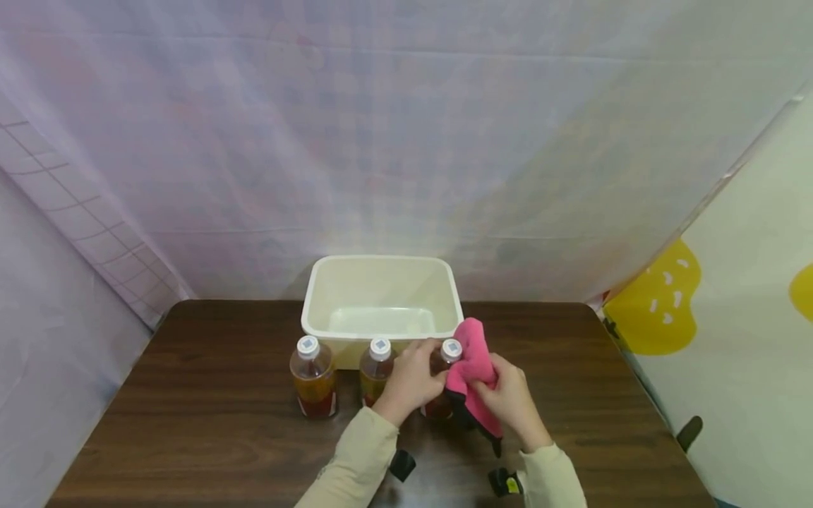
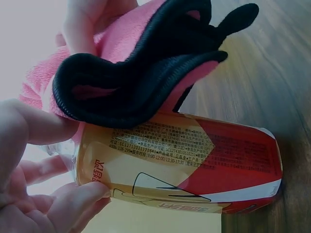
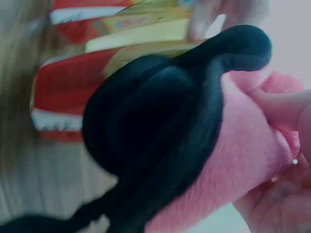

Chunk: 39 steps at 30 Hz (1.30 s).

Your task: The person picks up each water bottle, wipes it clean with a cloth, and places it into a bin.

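The left hand (image 1: 411,377) grips the bottle (image 1: 444,384); the right hand (image 1: 508,402) holds the pink cloth (image 1: 473,384). Best keep the bottle steady and wipe firmly.

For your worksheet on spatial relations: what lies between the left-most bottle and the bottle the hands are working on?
In the head view, a third bottle stands between the left-most bottle and the held bottle, in front of the tub.

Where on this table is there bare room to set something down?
Bare wood lies left of the leftmost bottle and right of the right hand, out to the table edges. The tub is empty. It is crowded in front of the tub: three bottles, both hands, pink cloth.
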Each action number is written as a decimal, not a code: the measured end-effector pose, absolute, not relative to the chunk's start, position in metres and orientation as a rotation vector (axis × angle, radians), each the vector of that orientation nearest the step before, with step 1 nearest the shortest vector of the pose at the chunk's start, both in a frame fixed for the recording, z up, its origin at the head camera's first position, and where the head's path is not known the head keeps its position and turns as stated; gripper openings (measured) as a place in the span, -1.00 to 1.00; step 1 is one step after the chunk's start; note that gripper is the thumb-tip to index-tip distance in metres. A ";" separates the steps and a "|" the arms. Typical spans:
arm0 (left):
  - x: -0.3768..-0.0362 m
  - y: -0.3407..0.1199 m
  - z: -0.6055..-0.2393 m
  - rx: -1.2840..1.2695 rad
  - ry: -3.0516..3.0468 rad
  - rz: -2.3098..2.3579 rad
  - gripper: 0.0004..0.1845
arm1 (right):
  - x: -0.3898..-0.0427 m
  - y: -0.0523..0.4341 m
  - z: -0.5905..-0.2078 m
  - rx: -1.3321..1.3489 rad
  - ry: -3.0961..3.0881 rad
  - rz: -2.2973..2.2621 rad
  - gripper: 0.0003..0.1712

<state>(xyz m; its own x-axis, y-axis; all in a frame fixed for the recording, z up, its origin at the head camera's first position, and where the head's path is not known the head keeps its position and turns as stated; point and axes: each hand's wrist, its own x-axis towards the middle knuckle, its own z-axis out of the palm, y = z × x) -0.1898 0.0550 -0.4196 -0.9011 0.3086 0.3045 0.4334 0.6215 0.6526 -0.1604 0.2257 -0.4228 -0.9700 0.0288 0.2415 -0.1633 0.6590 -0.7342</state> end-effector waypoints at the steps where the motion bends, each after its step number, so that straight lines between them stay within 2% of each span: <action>1: -0.190 0.055 -0.419 -0.619 -2.679 -1.142 -0.58 | -0.160 0.225 -0.424 0.106 -2.650 1.186 -0.80; 9: -0.192 0.052 -0.420 -0.587 -2.735 -1.116 -0.54 | -0.157 0.223 -0.441 0.141 -2.599 1.124 -0.83; 23: -0.189 0.053 -0.419 -0.567 -2.724 -1.102 -0.52 | -0.160 0.226 -0.510 0.117 -2.698 1.057 -0.82; 39: -0.190 0.056 -0.420 -0.576 -2.723 -1.107 -0.53 | -0.156 0.231 -0.505 0.080 -2.667 1.132 -0.82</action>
<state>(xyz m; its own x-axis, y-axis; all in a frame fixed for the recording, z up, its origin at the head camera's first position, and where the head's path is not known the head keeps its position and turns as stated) -0.1905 0.0559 -0.4203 -0.9156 0.2941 0.2743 0.4021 0.6547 0.6401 -0.1557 0.2314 -0.5050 -0.9691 0.0441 0.2426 -0.1438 0.6981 -0.7014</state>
